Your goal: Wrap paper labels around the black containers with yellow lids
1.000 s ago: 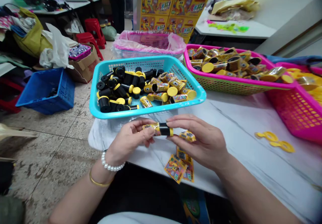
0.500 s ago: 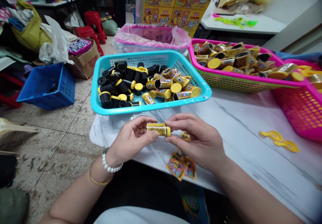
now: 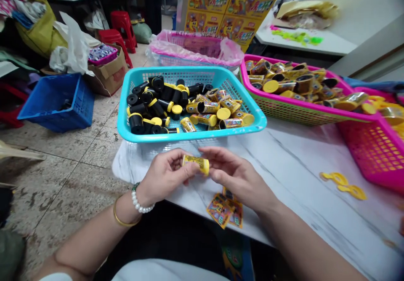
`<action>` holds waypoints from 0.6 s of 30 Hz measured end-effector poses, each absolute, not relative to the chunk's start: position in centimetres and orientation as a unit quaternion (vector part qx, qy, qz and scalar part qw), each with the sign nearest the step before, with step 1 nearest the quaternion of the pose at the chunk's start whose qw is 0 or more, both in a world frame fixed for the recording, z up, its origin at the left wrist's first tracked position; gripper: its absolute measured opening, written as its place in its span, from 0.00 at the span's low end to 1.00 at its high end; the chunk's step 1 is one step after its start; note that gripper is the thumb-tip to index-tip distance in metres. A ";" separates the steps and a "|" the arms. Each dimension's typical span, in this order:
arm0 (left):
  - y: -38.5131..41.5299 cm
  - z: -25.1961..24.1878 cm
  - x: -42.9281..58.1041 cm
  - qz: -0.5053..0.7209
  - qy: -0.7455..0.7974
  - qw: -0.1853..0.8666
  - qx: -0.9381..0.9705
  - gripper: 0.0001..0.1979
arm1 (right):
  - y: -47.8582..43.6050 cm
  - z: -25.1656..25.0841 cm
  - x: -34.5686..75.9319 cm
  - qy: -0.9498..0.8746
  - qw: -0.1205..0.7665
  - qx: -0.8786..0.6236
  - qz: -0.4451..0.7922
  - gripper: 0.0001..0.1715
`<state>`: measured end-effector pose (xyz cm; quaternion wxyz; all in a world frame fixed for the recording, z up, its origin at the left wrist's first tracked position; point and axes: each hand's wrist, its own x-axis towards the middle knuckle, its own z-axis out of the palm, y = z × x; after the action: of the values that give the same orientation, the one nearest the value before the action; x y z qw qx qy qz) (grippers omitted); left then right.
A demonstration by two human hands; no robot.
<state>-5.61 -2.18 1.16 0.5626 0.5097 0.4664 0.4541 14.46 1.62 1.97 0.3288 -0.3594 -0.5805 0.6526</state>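
Note:
A small canister [image 3: 196, 164] with a yellow printed label and a yellow cap lies sideways between both my hands above the white table [image 3: 303, 180]. My left hand [image 3: 164, 175] pinches its left end. My right hand [image 3: 235, 175] pinches the capped right end. Just beyond them stands a teal basket [image 3: 189, 135] with several bare black canisters on its left side and labelled yellow ones on its right. A small pile of loose yellow labels [image 3: 225, 209] lies at the table's near edge under my right wrist.
A pink basket [image 3: 296, 106] full of labelled canisters stands behind right, another pink basket [image 3: 372, 146] at the far right. Two yellow plastic rings [image 3: 344, 184] lie on the table. A blue crate [image 3: 57, 102] sits on the floor at left, stacked yellow cartons [image 3: 227, 7] behind.
The label has been wrapped round the canister: its black body showed a second ago and is now covered in yellow. Both hands drew closer together around it.

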 end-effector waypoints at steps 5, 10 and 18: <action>-2.0 1.5 -5.4 0.397 0.417 0.729 0.370 0.30 | 1.5 1.9 14.8 -0.667 0.368 -0.305 0.572 0.11; -2.4 1.7 -5.1 0.401 0.356 0.780 0.323 0.26 | 1.0 1.9 14.5 -0.682 0.418 -0.317 0.509 0.09; -3.2 0.8 -4.6 0.425 0.303 0.814 0.255 0.29 | 0.7 3.7 14.5 -0.785 0.425 -0.284 0.350 0.16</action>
<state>-4.56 -3.18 0.76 0.8138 0.2555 0.3030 0.4251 14.49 0.69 3.72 0.4246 -0.2843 -0.7851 0.3501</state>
